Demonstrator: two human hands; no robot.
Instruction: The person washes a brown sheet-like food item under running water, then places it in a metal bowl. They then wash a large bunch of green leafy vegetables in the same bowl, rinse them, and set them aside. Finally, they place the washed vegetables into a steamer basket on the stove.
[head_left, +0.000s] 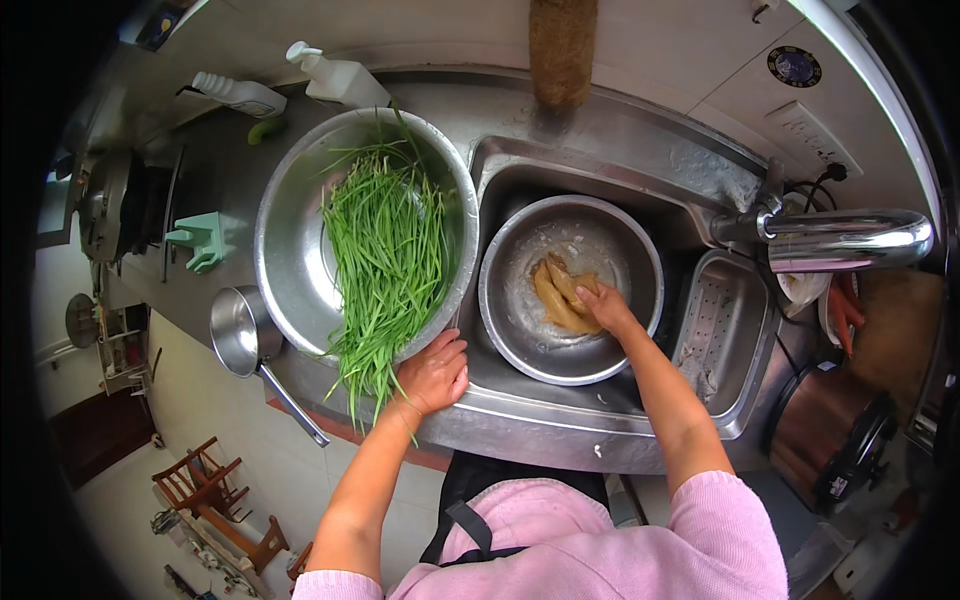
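Observation:
My right hand (606, 306) reaches into a steel basin (517, 360) standing in the sink. Its fingers grip a yellowish-brown, soft-looking piece of food (559, 296), one of a few lying together in shallow water; their exact kind is not clear. My left hand (435, 375) rests on the sink's front left rim, below the edge of a larger steel bowl (296, 225), and holds nothing that I can see. A heap of long green garlic chives (386, 247) fills the right side of that bowl. Some leaves hang over its front edge beside my left wrist.
A long-handled saucepan (240, 330) stands left of the bowl, its handle past the counter edge. Behind are two white bottles (345, 79) (240, 96). The chrome faucet (847, 232) overhangs the right side, near a perforated small basin (716, 315) and a brown electric cooker (832, 427).

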